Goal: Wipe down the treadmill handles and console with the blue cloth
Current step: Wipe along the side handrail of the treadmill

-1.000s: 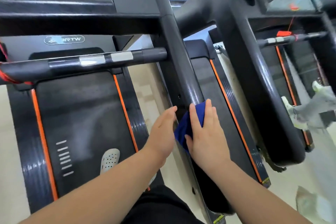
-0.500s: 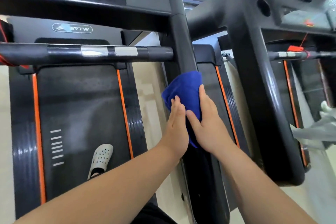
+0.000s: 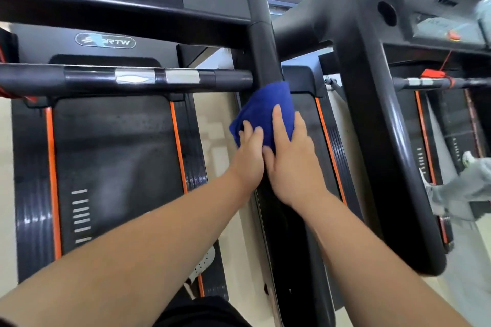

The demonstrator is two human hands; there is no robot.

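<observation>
Fingers straight; left hand, right hand press plush blue cloth onto smooth tubular handle.

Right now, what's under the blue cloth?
The black rail runs under the cloth, showing above it and below the hands. The left hand and right hand press the cloth onto it; that stretch of rail is hidden.

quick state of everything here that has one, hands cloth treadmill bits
blue cloth, bunched, pressed on the side rail just below the crossbar handle
left hand, fingers on the cloth, pressing
right hand, fingers flat on the cloth
crossbar handle, bare, untouched
red safety clip, clipped on next treadmill's bar
</observation>
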